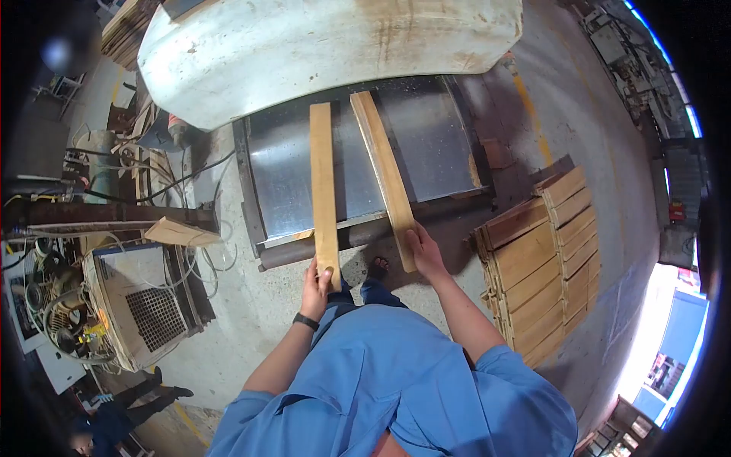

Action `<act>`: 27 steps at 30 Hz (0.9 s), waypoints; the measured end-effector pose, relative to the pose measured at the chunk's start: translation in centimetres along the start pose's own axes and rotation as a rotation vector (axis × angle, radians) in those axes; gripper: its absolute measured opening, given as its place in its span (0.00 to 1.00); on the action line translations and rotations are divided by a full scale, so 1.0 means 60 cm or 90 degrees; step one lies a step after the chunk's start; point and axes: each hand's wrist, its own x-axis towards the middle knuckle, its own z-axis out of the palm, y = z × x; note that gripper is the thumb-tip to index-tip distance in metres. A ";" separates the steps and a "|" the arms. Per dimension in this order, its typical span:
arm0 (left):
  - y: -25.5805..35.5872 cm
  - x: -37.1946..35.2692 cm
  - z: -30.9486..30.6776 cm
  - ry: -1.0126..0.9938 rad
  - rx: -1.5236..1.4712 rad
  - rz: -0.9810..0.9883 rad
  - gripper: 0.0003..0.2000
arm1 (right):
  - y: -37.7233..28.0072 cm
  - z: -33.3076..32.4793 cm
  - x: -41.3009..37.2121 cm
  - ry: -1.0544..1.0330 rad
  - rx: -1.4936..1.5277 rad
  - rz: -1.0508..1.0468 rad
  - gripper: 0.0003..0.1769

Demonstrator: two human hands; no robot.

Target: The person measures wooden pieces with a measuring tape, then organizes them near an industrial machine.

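Observation:
My left hand (pixel 316 283) grips the near end of a long wooden board (pixel 323 167), its thumb on top. Around the near end of a second wooden board (pixel 382 156) my right hand (pixel 423 251) is closed. Both boards reach away from me over a shiny metal machine bed (pixel 282 179), their far ends close to a large white machine cover (pixel 327 46). The left board points nearly straight ahead; the right one slants, its far end leaning left. Fingers under the boards are partly hidden.
To the right stands a stack of wooden boards (pixel 533 266). On the left are a box with a mesh panel (pixel 145 297), a compressor-like machine (pixel 65 305) and loose hoses (pixel 221 255). Another person (pixel 114 419) is at the lower left. A yellow line (pixel 531 114) marks the floor.

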 end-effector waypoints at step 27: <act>0.201 0.158 0.080 0.016 0.665 0.366 0.44 | -0.141 0.015 0.061 -0.037 -0.496 -0.359 0.46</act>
